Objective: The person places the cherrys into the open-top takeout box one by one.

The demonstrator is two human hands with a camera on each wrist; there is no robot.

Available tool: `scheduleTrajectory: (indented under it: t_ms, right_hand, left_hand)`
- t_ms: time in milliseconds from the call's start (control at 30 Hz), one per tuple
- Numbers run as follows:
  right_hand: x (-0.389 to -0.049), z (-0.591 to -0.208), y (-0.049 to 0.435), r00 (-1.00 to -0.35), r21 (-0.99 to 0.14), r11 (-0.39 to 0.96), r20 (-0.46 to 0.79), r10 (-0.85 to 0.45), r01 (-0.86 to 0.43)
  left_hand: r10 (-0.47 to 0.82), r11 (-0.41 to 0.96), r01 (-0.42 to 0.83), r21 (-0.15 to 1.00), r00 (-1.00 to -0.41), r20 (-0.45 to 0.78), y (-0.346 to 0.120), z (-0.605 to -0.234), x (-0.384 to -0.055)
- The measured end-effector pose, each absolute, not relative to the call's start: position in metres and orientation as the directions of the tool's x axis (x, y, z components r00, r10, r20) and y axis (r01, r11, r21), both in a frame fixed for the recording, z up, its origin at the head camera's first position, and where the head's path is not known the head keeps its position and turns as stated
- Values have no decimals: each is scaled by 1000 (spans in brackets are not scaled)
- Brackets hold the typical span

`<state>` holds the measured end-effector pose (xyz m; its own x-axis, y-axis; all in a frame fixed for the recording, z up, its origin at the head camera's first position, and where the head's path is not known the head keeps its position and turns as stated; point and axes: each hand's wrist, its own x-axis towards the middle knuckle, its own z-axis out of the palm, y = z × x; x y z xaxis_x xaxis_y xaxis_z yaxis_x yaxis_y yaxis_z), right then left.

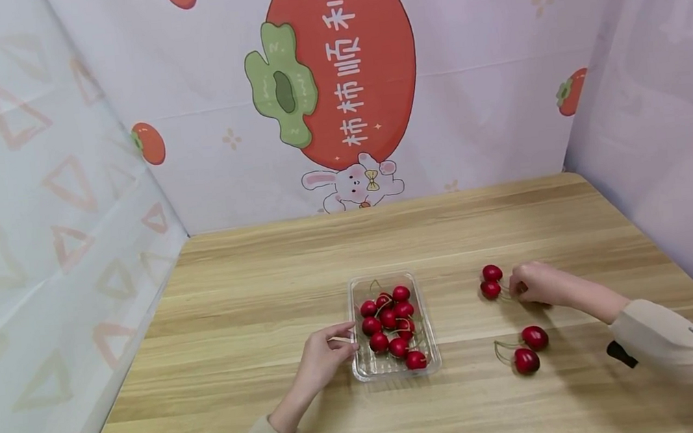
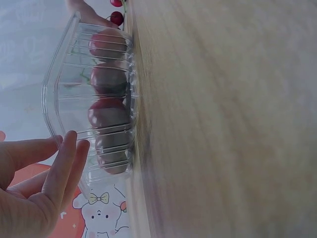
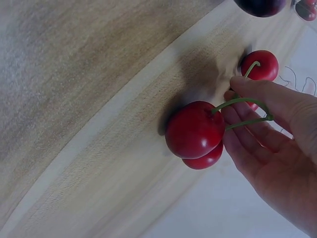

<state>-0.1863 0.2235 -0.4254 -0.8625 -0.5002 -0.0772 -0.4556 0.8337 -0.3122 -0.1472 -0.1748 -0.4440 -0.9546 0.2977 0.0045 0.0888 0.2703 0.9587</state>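
In the head view my left hand (image 1: 324, 356) holds the left rim of a clear plastic container (image 1: 360, 373), thumb at the rim and fingers against the outer wall. Several red cherries (image 1: 388, 319) lie inside it. On the right, my right hand (image 1: 538, 283) is low over the table, thumb and fingertips pinching the stem of a cherry pair (image 1: 492, 281). In the right wrist view another joined pair of cherries (image 3: 195, 131) lies nearer the camera, its green stems crossing in front of my fingers. My hand mostly hides that pair from the head view.
One more cherry pair (image 1: 530, 350) lies on the wooden table (image 1: 254, 286), right of the container and nearer me, stems pointing left. A printed cloth backdrop (image 1: 466, 96) stands behind the table, with cloth walls at both sides.
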Motion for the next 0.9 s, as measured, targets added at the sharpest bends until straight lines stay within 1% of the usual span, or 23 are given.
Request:
scheduleTrajectory:
  t_ms: [367, 600, 900]
  right_hand:
    - [-184, -421, 221, -880, -338, 840, -67, -471, -424]
    - [-186, -421, 221, -860, -293, 820, 12, -510, -491]
    - [-187, -420, 221, -863, -302, 817, 35, -505, -490]
  left_hand:
    - [294, 295, 98, 950, -956, 8, -175, -444, -148]
    - [294, 278, 106, 955, -955, 20, -174, -444, -148]
    - [295, 283, 107, 953, -955, 20, -174, -448, -150]
